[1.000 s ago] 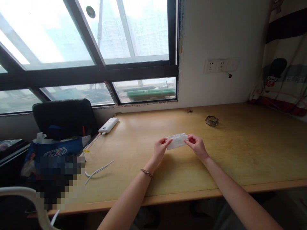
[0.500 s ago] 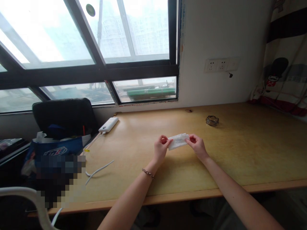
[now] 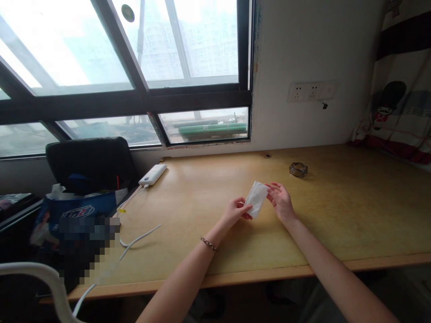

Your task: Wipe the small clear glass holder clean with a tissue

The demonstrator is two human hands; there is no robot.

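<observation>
A folded white tissue (image 3: 256, 198) is held tilted above the wooden table (image 3: 188, 251). My left hand (image 3: 236, 211) pinches its lower left side, thumb on top and fingers beneath. At the tissue's upper right edge is my right hand (image 3: 280, 202), its fingers loosely bent and apart. The fingertips there come close to the edge or touch it; I cannot tell which. A braided bracelet (image 3: 208, 244) circles my left wrist.
Toward the back right of the table lies a dark metal ring-shaped object (image 3: 298, 169). A white power bank (image 3: 153, 175) with a white cable (image 3: 139, 237) is at the left edge. Beyond stand a black chair (image 3: 89, 157) and a blue bag (image 3: 81, 211).
The tissue has turned from lying crosswise to standing more upright. My right hand has loosened its pinch and spread its fingers; my left hand has shifted slightly right with the tissue.
</observation>
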